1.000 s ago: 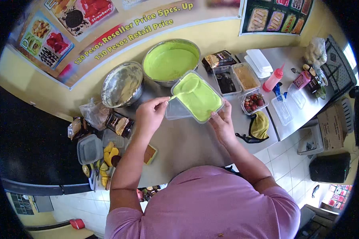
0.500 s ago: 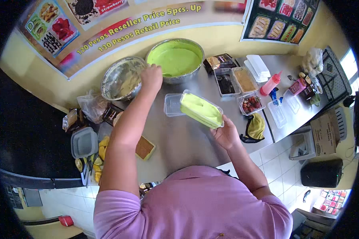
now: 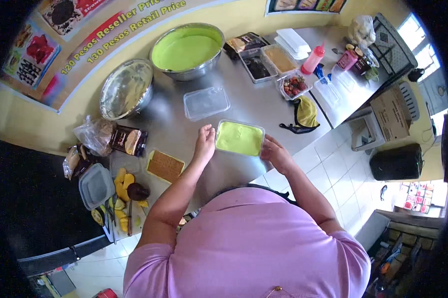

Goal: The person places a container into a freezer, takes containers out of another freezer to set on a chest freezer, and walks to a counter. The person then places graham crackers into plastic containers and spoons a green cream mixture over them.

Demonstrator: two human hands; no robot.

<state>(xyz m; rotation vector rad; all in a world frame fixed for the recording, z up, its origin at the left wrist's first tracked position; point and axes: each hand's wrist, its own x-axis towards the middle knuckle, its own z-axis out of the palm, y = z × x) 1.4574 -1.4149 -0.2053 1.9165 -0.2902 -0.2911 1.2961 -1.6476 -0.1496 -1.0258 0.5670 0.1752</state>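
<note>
A clear rectangular tub of green cream point(image 3: 240, 138) is level in front of me, above the table's front part. My right hand point(image 3: 277, 155) grips its right end. At its left end is my left hand point(image 3: 204, 142), fingers curled; whether they touch the tub is hard to tell. No spoon shows in either hand. Just behind the tub lies a clear lid point(image 3: 206, 103). The steel bowl of green cream point(image 3: 188, 49) stands at the back, beside a second bowl point(image 3: 127, 89) with pale smears inside.
A tub with a brown layer point(image 3: 165, 166) lies left of my left forearm. Yellow mangoes point(image 3: 122, 191) and an empty tub point(image 3: 96, 186) are farther left. Strawberries point(image 3: 294, 86), a crumb tub point(image 3: 279, 58), a pink bottle point(image 3: 313, 60) and a yellow-black cloth item point(image 3: 306, 113) are at the right.
My left hand has come down from the bowls to the tub's left end, and the spoon seen earlier is out of it. The tub has been lowered toward me and levelled.
</note>
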